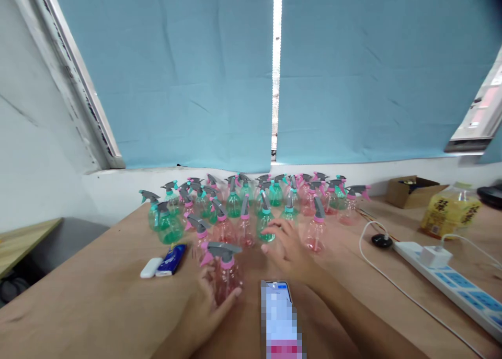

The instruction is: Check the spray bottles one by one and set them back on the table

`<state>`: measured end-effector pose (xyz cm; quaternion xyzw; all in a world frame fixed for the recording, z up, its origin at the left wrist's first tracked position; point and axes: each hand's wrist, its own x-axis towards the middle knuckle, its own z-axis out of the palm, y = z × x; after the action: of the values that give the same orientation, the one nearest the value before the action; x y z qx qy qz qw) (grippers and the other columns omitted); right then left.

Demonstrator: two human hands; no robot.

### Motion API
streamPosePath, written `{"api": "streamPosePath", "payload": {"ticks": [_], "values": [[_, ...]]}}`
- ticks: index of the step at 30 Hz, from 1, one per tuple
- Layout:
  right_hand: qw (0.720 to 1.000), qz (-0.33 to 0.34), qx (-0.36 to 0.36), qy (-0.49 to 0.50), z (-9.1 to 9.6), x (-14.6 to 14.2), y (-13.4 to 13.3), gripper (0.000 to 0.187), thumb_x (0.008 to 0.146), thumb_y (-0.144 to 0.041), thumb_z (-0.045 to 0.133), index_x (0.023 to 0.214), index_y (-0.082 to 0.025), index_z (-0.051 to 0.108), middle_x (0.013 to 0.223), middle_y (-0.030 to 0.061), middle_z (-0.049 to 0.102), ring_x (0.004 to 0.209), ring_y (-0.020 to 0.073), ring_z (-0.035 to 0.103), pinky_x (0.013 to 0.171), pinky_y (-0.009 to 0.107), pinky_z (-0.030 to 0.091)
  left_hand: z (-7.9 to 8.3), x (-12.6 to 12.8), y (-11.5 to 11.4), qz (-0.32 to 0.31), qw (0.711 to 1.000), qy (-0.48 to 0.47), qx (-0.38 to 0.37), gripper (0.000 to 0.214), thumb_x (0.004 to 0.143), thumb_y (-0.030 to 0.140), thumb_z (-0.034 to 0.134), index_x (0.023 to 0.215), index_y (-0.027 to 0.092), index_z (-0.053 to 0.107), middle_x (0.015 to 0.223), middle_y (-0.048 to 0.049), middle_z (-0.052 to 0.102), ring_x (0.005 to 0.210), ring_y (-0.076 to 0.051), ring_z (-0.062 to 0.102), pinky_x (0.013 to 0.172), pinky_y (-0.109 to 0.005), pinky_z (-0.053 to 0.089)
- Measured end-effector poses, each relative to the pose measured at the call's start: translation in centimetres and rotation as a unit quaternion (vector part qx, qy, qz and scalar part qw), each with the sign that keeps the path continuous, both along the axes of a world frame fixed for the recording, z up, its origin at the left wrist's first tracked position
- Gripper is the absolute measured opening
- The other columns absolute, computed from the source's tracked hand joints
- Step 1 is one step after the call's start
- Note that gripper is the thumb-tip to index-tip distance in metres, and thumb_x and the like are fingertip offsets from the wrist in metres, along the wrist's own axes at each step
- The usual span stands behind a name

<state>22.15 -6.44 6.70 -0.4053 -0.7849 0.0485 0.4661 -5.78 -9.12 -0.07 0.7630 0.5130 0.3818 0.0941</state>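
Observation:
My left hand is wrapped around the body of a clear pink spray bottle with a grey and pink trigger head. Its thumb lies along the near side and its fingers along the left. Just behind stands another pink spray bottle, partly hidden. To the right, my right hand is open over the table, fingers curved and apart, with nothing visible between them. Nearest to its fingertips is a green spray bottle. A pink spray bottle stands upright just right of that hand.
Several more green and pink spray bottles crowd the back of the table. A phone lies between my forearms. At left are a white case and a blue packet; at right, a power strip, cardboard box and yellow-labelled jug.

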Motion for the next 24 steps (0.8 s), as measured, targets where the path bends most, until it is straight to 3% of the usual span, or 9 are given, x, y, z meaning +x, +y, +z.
{"api": "streamPosePath", "payload": {"ticks": [3, 6, 9, 12, 16, 20, 24], "values": [[0.995, 0.042, -0.096, -0.005, -0.2, -1.5, 0.9, 0.052, 0.088, -0.047, 0.061, 0.135, -0.029, 0.049, 0.136, 0.0098, 0.038, 0.129, 0.0297, 0.037, 0.107, 0.05, 0.035, 0.8, 2.5, 1.8, -0.087, 0.995, 0.015, -0.041, 0.062, 0.087, 0.043, 0.061, 0.132, 0.024, 0.024, 0.122, -0.0113, 0.054, 0.113, -0.028, 0.059, 0.097, -0.051, 0.049], [0.992, 0.051, -0.101, 0.059, -0.7, -2.6, 2.7, 0.048, 0.087, -0.047, 0.063, 0.132, -0.03, 0.055, 0.135, 0.0083, 0.038, 0.13, 0.0281, 0.037, 0.11, 0.048, 0.033, 1.0, 4.4, 3.7, -0.138, 0.99, 0.023, -0.02, 0.057, 0.089, 0.042, 0.06, 0.129, 0.023, 0.025, 0.127, -0.0143, 0.051, 0.118, -0.031, 0.055, 0.1, -0.054, 0.045], [0.986, 0.065, -0.08, 0.129, -0.9, -3.4, 4.7, 0.04, 0.087, -0.045, 0.064, 0.125, -0.031, 0.063, 0.125, 0.0078, 0.046, 0.125, 0.0259, 0.042, 0.11, 0.045, 0.033, 1.0, 5.7, 5.3, -0.14, 0.99, 0.023, 0.017, 0.057, 0.086, 0.044, 0.063, 0.125, 0.021, 0.028, 0.125, -0.0149, 0.05, 0.118, -0.032, 0.053, 0.098, -0.054, 0.045], [0.973, 0.124, -0.079, 0.179, -0.8, -3.8, 6.1, 0.038, 0.086, -0.043, 0.065, 0.122, -0.029, 0.066, 0.119, 0.0072, 0.055, 0.116, 0.0236, 0.051, 0.105, 0.042, 0.038, 1.2, 6.6, 6.3, -0.133, 0.991, 0.019, 0.027, 0.054, 0.085, 0.046, 0.064, 0.121, 0.02, 0.034, 0.116, -0.0128, 0.052, 0.11, -0.032, 0.055, 0.093, -0.053, 0.046], [0.941, 0.199, -0.144, 0.233, -1.2, -3.8, 7.2, 0.03, 0.086, -0.039, 0.064, 0.109, -0.021, 0.07, 0.093, 0.0035, 0.065, 0.086, 0.018, 0.06, 0.08, 0.032, 0.049, 1.3, 7.3, 6.5, -0.134, 0.991, -0.022, 0.014, 0.05, 0.083, 0.043, 0.066, 0.118, 0.019, 0.039, 0.116, -0.0122, 0.052, 0.109, -0.03, 0.054, 0.093, -0.048, 0.045], [0.941, 0.158, -0.174, 0.243, -2.3, -2.8, 7.5, 0.01, 0.081, -0.027, 0.063, 0.077, -0.018, 0.067, 0.058, -0.0051, 0.049, 0.055, 0.0105, 0.042, 0.055, 0.024, 0.039, 1.0, 7.5, 5.9, -0.147, 0.986, -0.075, -0.011, 0.035, 0.087, 0.041, 0.06, 0.108, 0.021, 0.041, 0.109, -0.0074, 0.052, 0.102, -0.023, 0.054, 0.091, -0.04, 0.045], [0.944, 0.131, -0.153, 0.261, -2.6, -0.8, 7.4, 0.009, 0.075, -0.02, 0.06, 0.079, -0.02, 0.068, 0.062, -0.0035, 0.054, 0.062, 0.0138, 0.048, 0.062, 0.026, 0.042, 1.0, 7.5, 5.4, -0.188, 0.975, -0.064, -0.102, 0.021, 0.096, 0.043, 0.047, 0.094, 0.021, 0.048, 0.085, -0.0001, 0.057, 0.075, -0.015, 0.053, 0.074, -0.029, 0.044]]}}
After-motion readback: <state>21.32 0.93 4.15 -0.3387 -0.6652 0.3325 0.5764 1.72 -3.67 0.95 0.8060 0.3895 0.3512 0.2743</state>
